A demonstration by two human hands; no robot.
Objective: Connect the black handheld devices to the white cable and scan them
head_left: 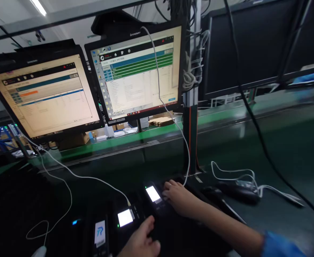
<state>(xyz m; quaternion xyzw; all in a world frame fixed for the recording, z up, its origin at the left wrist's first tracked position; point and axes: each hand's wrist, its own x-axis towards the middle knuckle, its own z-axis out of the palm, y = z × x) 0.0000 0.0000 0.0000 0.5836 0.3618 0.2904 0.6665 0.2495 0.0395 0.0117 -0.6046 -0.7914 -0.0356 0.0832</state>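
Reaching forward, the right hand (179, 200) lies palm-down with its fingers loosely spread on the dark surface (279, 214), fingertips just beside the right edge of a lit handset (153, 194). Whether the fingers press anything beneath them cannot be told; that patch is too dark. The left hand (142, 242) sits low at the frame's bottom edge, thumb raised, fingers partly curled, near a second lit handset (125, 217) and apart from it. It grips nothing visible.

Count of handsets: three in a row, slanting from lower left to upper right. Two show plain white screens; the third handset (100, 233), leftmost, shows a white screen with a blue logo.

Monitors: two lit, a left monitor (44, 96) and a middle monitor (138, 71), plus one dark monitor (253, 46) at right.

White cables (79, 176): several trail over the surface; exact number unclear. One drops from above to the area behind the right hand.

A black mouse (237, 191) lies right of the right hand, well apart. A blue sleeve (277, 246) covers the right forearm.
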